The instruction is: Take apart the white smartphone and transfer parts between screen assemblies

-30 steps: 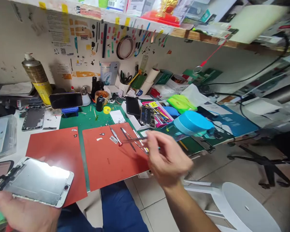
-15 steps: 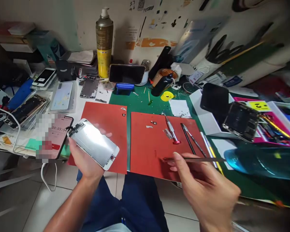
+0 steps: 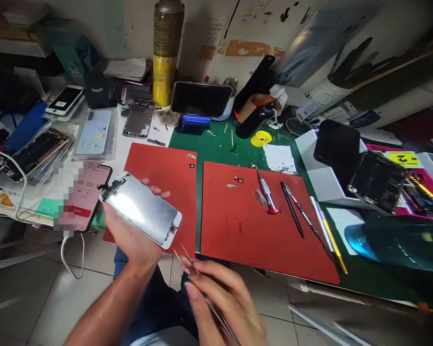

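Note:
A white-framed phone screen (image 3: 142, 206), its silvery metal back facing up, rests in my left hand (image 3: 137, 242), gripped along its edges over the left red mat (image 3: 162, 166). The home-button end points toward my right hand (image 3: 220, 302). That hand is closed on metal tweezers (image 3: 187, 259), whose two tips are spread a little and stand just below the home-button corner, apart from it. On the right red mat (image 3: 252, 250) lie tiny metal parts (image 3: 231, 186), a screwdriver (image 3: 265, 192) with a red end, and a black pen-like tool (image 3: 292, 209).
A lit phone (image 3: 88, 197) showing a timer lies left of my left hand. Behind the mats stand a spray can (image 3: 166, 53) and a dark phone on a stand (image 3: 201, 99). At right are a blue bottle (image 3: 393, 245) and an opened phone (image 3: 377, 182).
My right hand has moved left and down, from over the right mat to near the phone screen, with the tweezers now pointing up toward it. The left hand still holds the screen.

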`<state>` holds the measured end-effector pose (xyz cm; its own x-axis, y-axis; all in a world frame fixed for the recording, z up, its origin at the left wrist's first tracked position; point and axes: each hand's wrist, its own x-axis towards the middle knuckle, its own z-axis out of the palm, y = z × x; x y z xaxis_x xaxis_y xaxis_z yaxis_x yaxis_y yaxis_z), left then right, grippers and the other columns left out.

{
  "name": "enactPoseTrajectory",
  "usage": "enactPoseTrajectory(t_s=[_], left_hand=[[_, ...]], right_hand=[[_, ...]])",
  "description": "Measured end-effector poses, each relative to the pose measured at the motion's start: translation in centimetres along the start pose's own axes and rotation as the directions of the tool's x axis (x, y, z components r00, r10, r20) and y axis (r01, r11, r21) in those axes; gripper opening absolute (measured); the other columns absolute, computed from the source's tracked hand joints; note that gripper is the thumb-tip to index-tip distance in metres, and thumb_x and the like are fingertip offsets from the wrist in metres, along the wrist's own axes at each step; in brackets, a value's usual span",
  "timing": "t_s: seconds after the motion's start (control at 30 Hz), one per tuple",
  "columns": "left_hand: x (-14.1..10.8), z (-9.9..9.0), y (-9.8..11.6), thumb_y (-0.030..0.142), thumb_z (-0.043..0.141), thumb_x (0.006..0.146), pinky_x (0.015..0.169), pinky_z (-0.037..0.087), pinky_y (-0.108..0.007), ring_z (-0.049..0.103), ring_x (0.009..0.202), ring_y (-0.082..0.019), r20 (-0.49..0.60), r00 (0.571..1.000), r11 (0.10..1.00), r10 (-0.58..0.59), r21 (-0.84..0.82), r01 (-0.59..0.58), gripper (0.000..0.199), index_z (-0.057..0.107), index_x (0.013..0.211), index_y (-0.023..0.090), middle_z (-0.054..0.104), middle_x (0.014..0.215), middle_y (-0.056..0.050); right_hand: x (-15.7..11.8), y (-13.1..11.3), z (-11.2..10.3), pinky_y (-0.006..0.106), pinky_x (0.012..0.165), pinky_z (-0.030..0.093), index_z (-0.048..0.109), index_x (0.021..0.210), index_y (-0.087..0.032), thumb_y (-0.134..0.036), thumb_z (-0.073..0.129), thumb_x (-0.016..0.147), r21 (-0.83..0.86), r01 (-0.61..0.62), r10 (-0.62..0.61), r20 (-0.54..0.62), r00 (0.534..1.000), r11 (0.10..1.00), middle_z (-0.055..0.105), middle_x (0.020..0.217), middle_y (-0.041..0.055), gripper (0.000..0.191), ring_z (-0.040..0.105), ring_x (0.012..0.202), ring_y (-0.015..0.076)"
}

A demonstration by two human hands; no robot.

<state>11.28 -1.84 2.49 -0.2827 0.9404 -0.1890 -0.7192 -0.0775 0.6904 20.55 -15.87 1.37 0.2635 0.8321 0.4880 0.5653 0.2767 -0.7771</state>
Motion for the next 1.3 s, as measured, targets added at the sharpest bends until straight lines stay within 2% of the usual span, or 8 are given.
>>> enactPoseTrajectory(t_s=[0.07, 0.23, 0.33, 0.53, 0.7, 1.03, 1.2, 1.3], left_hand=[[0.0, -0.1, -0.1, 0.066, 0.044, 0.099, 0.083, 0.063, -0.045, 0.074, 0.083, -0.025, 0.008, 1.000, 1.000, 0.013, -0.001, -0.013, 0.056, 0.074, 0.108, 0.020, 0.075, 0.099, -0.009], [-0.1, -0.3, 0.0, 0.069, 0.043, 0.098, 0.084, 0.062, -0.043, 0.072, 0.083, -0.025, 0.039, 0.999, 0.999, -0.023, -0.035, 0.024, 0.058, 0.074, 0.105, 0.021, 0.072, 0.092, -0.008], [-0.1, -0.3, 0.0, 0.072, 0.043, 0.097, 0.083, 0.061, -0.041, 0.071, 0.083, -0.025, 0.042, 0.998, 0.999, -0.044, -0.029, 0.046, 0.061, 0.075, 0.102, 0.021, 0.070, 0.090, -0.007], [-0.2, 0.1, 0.0, 0.072, 0.042, 0.097, 0.081, 0.059, -0.040, 0.070, 0.081, -0.025, 0.020, 1.000, 1.000, -0.002, 0.018, 0.002, 0.058, 0.073, 0.100, 0.023, 0.070, 0.087, -0.007], [-0.1, 0.3, -0.1, 0.070, 0.041, 0.098, 0.074, 0.060, -0.039, 0.070, 0.076, -0.024, -0.005, 1.000, 1.000, -0.016, -0.015, 0.016, 0.056, 0.070, 0.103, 0.022, 0.070, 0.088, -0.007], [-0.1, 0.1, -0.2, 0.071, 0.040, 0.098, 0.069, 0.061, -0.037, 0.071, 0.074, -0.025, 0.020, 1.000, 0.998, -0.014, -0.057, 0.015, 0.059, 0.069, 0.110, 0.022, 0.070, 0.086, -0.007], [-0.1, 0.0, -0.3, 0.072, 0.042, 0.097, 0.070, 0.061, -0.038, 0.071, 0.075, -0.025, 0.024, 1.000, 0.999, 0.008, -0.045, -0.006, 0.058, 0.070, 0.109, 0.022, 0.071, 0.089, -0.008], [-0.1, 0.0, -0.4, 0.070, 0.045, 0.097, 0.071, 0.061, -0.039, 0.070, 0.076, -0.024, 0.002, 1.000, 0.999, 0.022, -0.038, -0.022, 0.056, 0.070, 0.106, 0.022, 0.071, 0.096, -0.008]], right_hand=[[-0.5, 0.3, 1.1, 0.035, 0.080, 0.072, 0.075, 0.120, -0.025, -0.002, 0.071, 0.092, 0.033, 0.027, -0.026, -0.014, 1.000, 0.999, 0.075, 0.114, 0.0081, 0.036, 0.080, 0.094, 0.0227], [-0.1, 0.2, 2.2, 0.030, 0.086, 0.070, 0.076, 0.118, -0.021, 0.003, 0.072, 0.089, -0.034, 0.055, -0.057, -0.069, 0.996, 0.998, 0.077, 0.113, 0.0074, 0.038, 0.081, 0.093, 0.0200], [0.3, 0.1, 2.2, 0.029, 0.086, 0.070, 0.077, 0.116, -0.019, 0.004, 0.072, 0.088, -0.046, 0.083, -0.086, -0.073, 0.994, 0.995, 0.077, 0.111, 0.0081, 0.036, 0.081, 0.093, 0.0197], [0.4, 0.5, 2.1, 0.029, 0.089, 0.069, 0.076, 0.114, -0.017, 0.003, 0.073, 0.088, -0.066, 0.104, -0.107, -0.040, 0.993, 0.992, 0.078, 0.108, 0.0098, 0.033, 0.081, 0.095, 0.0203], [0.3, 0.6, 2.3, 0.029, 0.088, 0.070, 0.076, 0.116, -0.018, 0.002, 0.073, 0.089, -0.082, 0.102, -0.107, -0.057, 0.993, 0.991, 0.079, 0.109, 0.0093, 0.034, 0.081, 0.095, 0.0205], [0.0, 0.7, 2.4, 0.026, 0.098, 0.066, 0.076, 0.113, -0.009, 0.006, 0.073, 0.090, -0.068, 0.138, -0.142, -0.062, 0.988, 0.988, 0.077, 0.112, 0.0131, 0.028, 0.080, 0.102, 0.0199], [-0.2, 0.8, 2.5, 0.027, 0.097, 0.066, 0.076, 0.115, -0.011, 0.004, 0.072, 0.091, -0.090, 0.136, -0.142, -0.062, 0.988, 0.987, 0.077, 0.113, 0.0122, 0.029, 0.080, 0.102, 0.0199], [-0.7, 1.3, 2.7, 0.028, 0.100, 0.065, 0.076, 0.117, -0.009, 0.005, 0.073, 0.090, -0.112, 0.174, -0.181, -0.056, 0.982, 0.978, 0.077, 0.117, 0.0135, 0.030, 0.079, 0.105, 0.0208]])
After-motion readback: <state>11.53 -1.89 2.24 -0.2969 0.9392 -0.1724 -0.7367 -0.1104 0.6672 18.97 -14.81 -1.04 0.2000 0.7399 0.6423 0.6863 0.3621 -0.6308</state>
